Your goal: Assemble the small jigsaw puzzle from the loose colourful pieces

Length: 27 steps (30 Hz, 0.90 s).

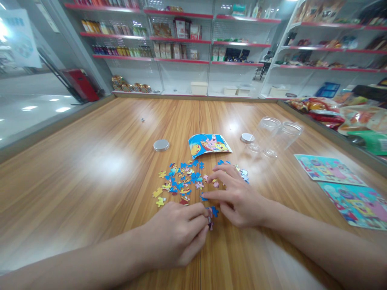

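Observation:
A spread of loose jigsaw puzzle pieces (181, 177), mostly blue and yellow, lies on the wooden table in front of me. My left hand (181, 231) is closed at the near side of the spread, its fingertips on a few dark and pink joined-looking puzzle pieces (211, 221). My right hand (237, 195) has its fingers spread, the index fingertip touching a blue piece (203, 197). Part of the pieces to the right is hidden behind this hand. Beyond the pieces stands a slightly curled cartoon picture card (210, 145).
Two clear jars (286, 135) stand at the right back, beside a silver lid (247, 138). Another silver lid (161, 145) lies left of the card. Two cartoon picture sheets (331, 169) lie far right. Packaged goods (317, 108) and stocked shelves (181, 39) border the table (90, 209).

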Available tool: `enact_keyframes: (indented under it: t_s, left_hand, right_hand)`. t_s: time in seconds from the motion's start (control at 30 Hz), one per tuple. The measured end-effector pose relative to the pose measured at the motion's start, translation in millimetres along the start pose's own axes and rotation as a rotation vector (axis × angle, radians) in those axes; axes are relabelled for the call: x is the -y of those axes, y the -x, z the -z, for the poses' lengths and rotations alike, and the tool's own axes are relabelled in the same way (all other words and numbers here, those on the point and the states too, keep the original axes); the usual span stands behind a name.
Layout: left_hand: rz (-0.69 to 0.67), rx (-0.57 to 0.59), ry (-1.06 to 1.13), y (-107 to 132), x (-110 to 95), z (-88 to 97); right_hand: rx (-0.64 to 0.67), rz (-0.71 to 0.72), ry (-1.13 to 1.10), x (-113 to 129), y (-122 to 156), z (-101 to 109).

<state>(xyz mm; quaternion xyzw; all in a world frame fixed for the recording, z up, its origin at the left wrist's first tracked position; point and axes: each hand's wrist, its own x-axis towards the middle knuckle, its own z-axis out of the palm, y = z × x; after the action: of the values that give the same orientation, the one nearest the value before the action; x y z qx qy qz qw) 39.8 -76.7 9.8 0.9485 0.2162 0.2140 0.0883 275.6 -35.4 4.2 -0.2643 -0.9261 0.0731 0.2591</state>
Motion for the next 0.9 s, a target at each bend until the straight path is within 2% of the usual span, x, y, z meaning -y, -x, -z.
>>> enact_keyframes:
  t_s: [0.17, 0.4, 0.53, 0.9]
  left_hand:
    - [-0.002, 0.002, 0.006, -0.1, -0.4, 1.3]
    - [0.021, 0.047, 0.012, 0.1, -0.2, 1.5]
    - [0.027, 0.053, 0.007, -0.2, -0.9, 1.4]
    - [0.019, 0.043, 0.013, 1.1, -1.0, 1.8]
  right_hand:
    - [-0.059, -0.044, 0.002, -0.9, -0.6, -1.8]
    - [0.007, -0.03, 0.026, 1.8, -1.2, -1.9]
    - [0.095, -0.009, 0.049, 3.7, -1.7, -1.2]
    - [0.159, -0.115, 0.121, 11.6, -4.5, 1.6]
